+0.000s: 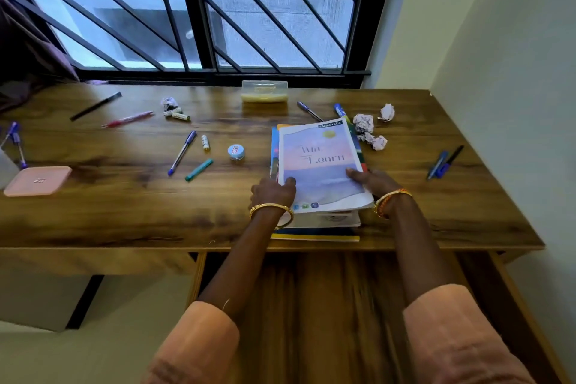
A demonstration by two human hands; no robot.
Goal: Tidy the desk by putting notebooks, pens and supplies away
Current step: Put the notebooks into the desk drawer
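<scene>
Both hands are gripping a stack of notebooks (321, 165) at the front edge of the wood-grain desk (124, 212), right of centre. Left hand (272, 195) is curling round the stack's left edge w/ thumb lying on the glossy pastel top cover; right hand (372, 181) is holding the right edge, thumb on the cover too. Can't tell how many notebooks are in the stack; several coloured edges are showing underneath.

Loose on the desk: a blue pen (182, 153) and a teal marker (199, 170) lying side by side, a small round jar (236, 152), a red pen (127, 119), a black pen (96, 106), 2 blue pens (444, 162) far right. 3 crumpled paper balls (371, 128) are sitting just beyond the stack. A translucent plastic box (264, 90) is sitting by the window; a flat pink case (37, 181) w/ rounded corners is lying far left.
</scene>
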